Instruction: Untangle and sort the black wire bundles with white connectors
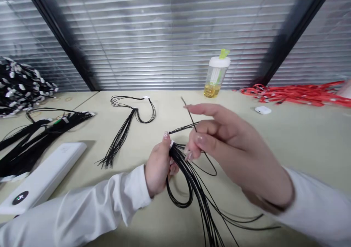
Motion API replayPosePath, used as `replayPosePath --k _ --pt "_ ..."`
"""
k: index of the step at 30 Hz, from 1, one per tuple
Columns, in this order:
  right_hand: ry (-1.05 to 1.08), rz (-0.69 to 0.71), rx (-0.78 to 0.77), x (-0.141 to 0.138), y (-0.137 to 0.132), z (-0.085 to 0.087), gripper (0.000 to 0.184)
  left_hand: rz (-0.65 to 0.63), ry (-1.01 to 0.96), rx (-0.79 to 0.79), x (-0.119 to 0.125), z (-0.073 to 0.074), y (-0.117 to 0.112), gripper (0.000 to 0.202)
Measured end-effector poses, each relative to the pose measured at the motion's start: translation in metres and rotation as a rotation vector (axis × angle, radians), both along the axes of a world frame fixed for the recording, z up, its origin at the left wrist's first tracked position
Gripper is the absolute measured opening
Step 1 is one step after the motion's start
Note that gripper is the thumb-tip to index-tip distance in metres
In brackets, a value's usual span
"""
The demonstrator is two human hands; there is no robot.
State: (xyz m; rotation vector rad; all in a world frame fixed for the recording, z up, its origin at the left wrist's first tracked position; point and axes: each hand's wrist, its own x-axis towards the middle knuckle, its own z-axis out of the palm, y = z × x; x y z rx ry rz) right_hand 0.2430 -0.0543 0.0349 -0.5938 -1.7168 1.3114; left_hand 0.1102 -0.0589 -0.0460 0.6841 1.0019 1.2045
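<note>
My left hand [159,166] is closed around the top of a bundle of thin black cords [192,188], gripping it near a small white tag. The bundle loops below that hand and trails down toward the table's near edge. Just to the right, my right hand [219,144] pinches a single black cord [192,120] between thumb and fingers, with its end sticking up past the stretched index finger. Both hands hover above the pale table [301,137].
A finished black cord bundle [124,126] lies mid-table. More black cords [35,133] and a tagged pile [19,86] are on the left, beside a white power bank [44,177]. A lidded bottle [216,77], a white earbud case [262,110] and red cords [298,93] sit at the back right.
</note>
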Motion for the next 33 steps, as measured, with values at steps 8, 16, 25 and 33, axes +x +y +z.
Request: replayPosePath --k 8,16,25,33 --pt "-0.414 -0.124 0.043 0.013 0.035 -0.033 0.023 -0.027 -0.008 -0.046 0.0 0.002 -0.003 0.054" --pt "-0.602 -0.395 0.46 0.014 0.027 -0.036 0.018 -0.05 -0.025 -0.026 -0.004 0.0 -0.004 0.057" --pt "-0.623 -0.425 0.673 0.013 0.026 -0.041 0.017 -0.053 -0.008 -0.078 -0.004 0.002 -0.003 0.054" --pt "-0.649 -0.427 0.754 0.011 0.028 -0.044 0.017 -0.054 0.029 -0.092 -0.003 0.003 -0.004 0.055"
